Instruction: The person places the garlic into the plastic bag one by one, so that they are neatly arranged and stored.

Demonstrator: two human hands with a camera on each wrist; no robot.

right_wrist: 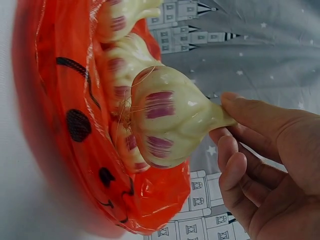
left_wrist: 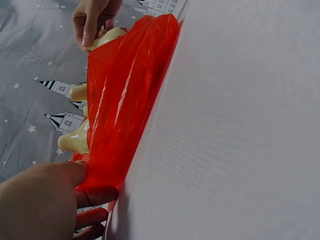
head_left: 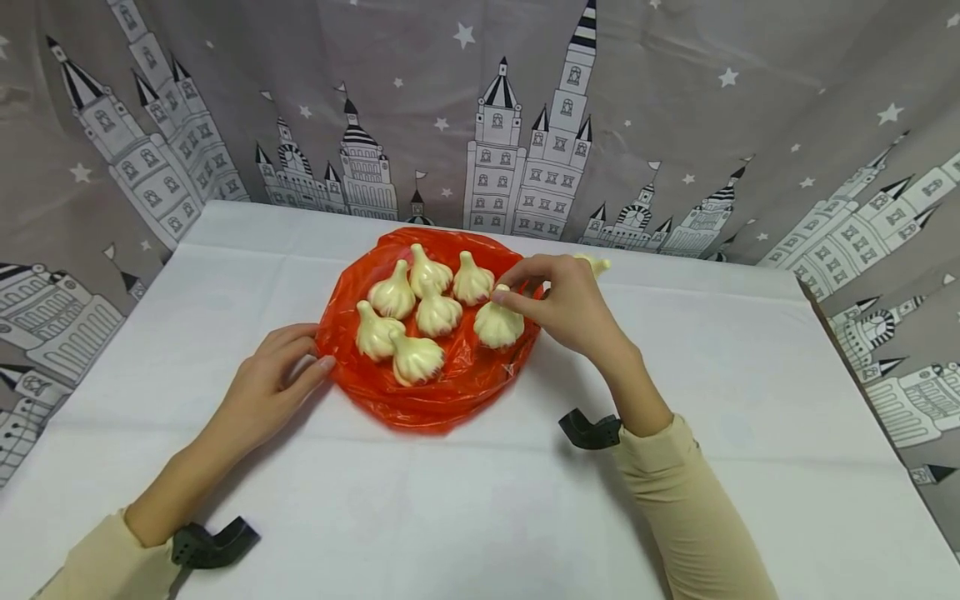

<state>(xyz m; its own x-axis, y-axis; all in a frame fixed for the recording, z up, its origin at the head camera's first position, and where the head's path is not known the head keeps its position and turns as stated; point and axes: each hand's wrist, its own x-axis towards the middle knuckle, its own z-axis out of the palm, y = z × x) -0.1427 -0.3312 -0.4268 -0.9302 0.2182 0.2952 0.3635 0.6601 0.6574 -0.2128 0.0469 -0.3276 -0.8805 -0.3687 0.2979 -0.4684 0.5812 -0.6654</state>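
A red plastic bag (head_left: 465, 400) lies with its mouth spread wide, and several garlic bulbs (head_left: 418, 360) with glossy, pale yellow surfaces sit inside. My right hand (head_left: 562, 300) pinches one garlic bulb (right_wrist: 170, 117) by its stem, over the bag's right side. Purple streaks and a tuft of fine roots show on it in the right wrist view. At the bag's left edge, my left hand (head_left: 273, 379) holds the red film between thumb and fingers; in the left wrist view some fingertips (left_wrist: 95, 196) show red through it.
Another garlic bulb (head_left: 592, 265) lies beyond the right hand, mostly hidden by it. A white cloth (head_left: 465, 517) covers the table. Behind stands a grey curtain (head_left: 420, 92) printed with castles and stars. Each wrist wears a black camera mount (head_left: 588, 429).
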